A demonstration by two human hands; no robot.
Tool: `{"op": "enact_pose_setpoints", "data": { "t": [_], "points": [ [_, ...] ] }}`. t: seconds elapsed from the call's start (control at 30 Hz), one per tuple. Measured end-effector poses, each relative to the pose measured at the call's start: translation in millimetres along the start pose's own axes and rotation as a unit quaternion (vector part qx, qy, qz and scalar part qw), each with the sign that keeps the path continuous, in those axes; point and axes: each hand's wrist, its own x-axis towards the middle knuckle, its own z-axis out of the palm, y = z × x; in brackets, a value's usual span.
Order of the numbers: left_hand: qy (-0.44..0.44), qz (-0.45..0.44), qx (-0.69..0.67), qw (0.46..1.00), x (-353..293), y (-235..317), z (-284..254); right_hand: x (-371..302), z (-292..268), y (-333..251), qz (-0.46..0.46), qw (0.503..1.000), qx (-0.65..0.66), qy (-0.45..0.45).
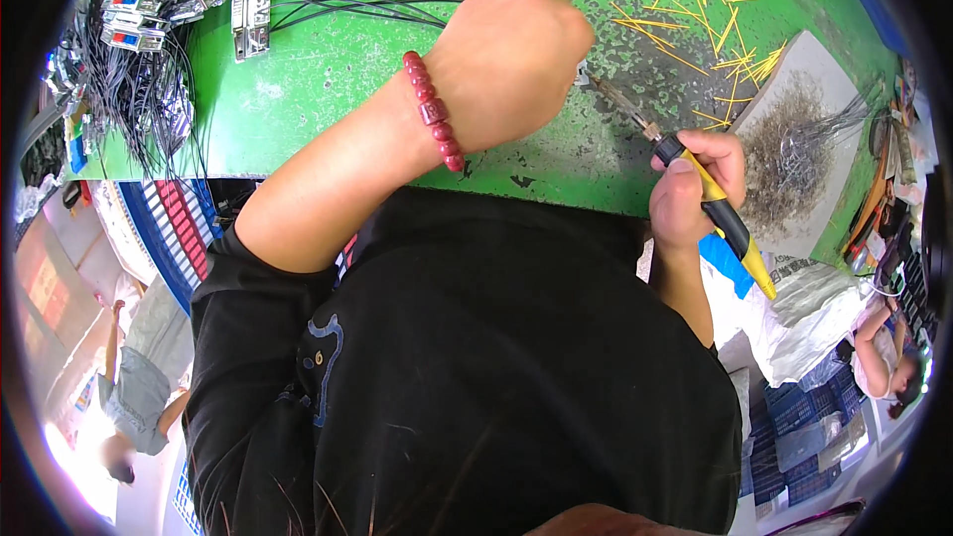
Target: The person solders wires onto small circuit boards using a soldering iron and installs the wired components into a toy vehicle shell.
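Note:
My right hand (695, 189) grips a yellow and black soldering iron (730, 223), its metal tip slanting up and left over the green bench (328, 129). Beside that tip is my left hand (516, 69), closed into a fist with its back upward and a red bead bracelet at the wrist. A small silvery bit (583, 73) shows at the edge of the fist; the fingers hide most of what they hold. Thin black cables (377, 2) run from a silver metal connector block (252, 6) on the left and pass out of sight behind my left hand.
Many metal connectors with black wires (144, 30) are heaped at the far left. Yellow thin sticks (715, 25) lie scattered at the far right. A pale board (804, 139) with dark residue and wire clippings rests at the right. Other people (139, 387) are at both sides.

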Motion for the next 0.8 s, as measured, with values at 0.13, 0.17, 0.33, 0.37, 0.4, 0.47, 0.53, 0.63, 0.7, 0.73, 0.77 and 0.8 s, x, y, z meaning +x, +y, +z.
{"op": "enact_pose_setpoints", "data": {
  "t": [0.13,0.17,0.33,0.37,0.4,0.47,0.53,0.63,0.7,0.73,0.77,0.8],
  "points": [
    [-0.018,0.017,0.022,0.999,2.0,1.9,-3.4,0.3,0.2,0.0,0.006,1.0,0.007,-0.002],
    [-0.023,0.02,0.028,0.999,2.2,2.3,-4.0,0.3,0.0,0.2,0.007,1.0,0.007,-0.003],
    [-0.033,0.022,0.035,0.999,3.2,4.2,-5.4,0.7,1.6,-2.7,0.022,1.0,0.005,-0.01],
    [-0.034,0.022,0.033,0.999,3.4,4.3,-5.6,0.7,2.4,-3.4,0.022,1.0,0.005,-0.01],
    [-0.034,0.022,0.033,0.999,3.2,4.1,-5.4,0.6,3.1,-3.9,0.028,1.0,0.004,-0.009],
    [-0.026,0.025,0.033,0.999,2.5,3.4,-4.2,0.6,3.0,-4.1,0.034,0.999,0.003,-0.007],
    [-0.027,0.023,0.031,0.999,2.8,2.5,-3.2,1.0,2.1,-3.8,0.029,0.999,0.01,-0.016],
    [-0.022,0.023,0.029,0.999,2.9,1.5,-2.3,1.2,-1.5,-0.9,0.024,0.999,-0.022,-0.035],
    [-0.017,0.024,0.028,0.999,2.5,1.1,-1.5,1.0,-3.1,1.1,0.022,0.999,-0.027,-0.041],
    [-0.014,0.025,0.031,0.999,2.3,0.8,-1.2,0.8,-3.3,1.4,0.018,0.998,-0.031,-0.046],
    [-0.011,0.026,0.033,0.999,2.1,0.6,-1.2,0.2,-0.4,0.5,0.018,0.998,-0.031,-0.046],
    [-0.011,0.026,0.033,0.999,1.7,0.5,-1.2,-0.8,4.9,-1.0,0.004,0.999,-0.031,-0.019]
  ]
}}
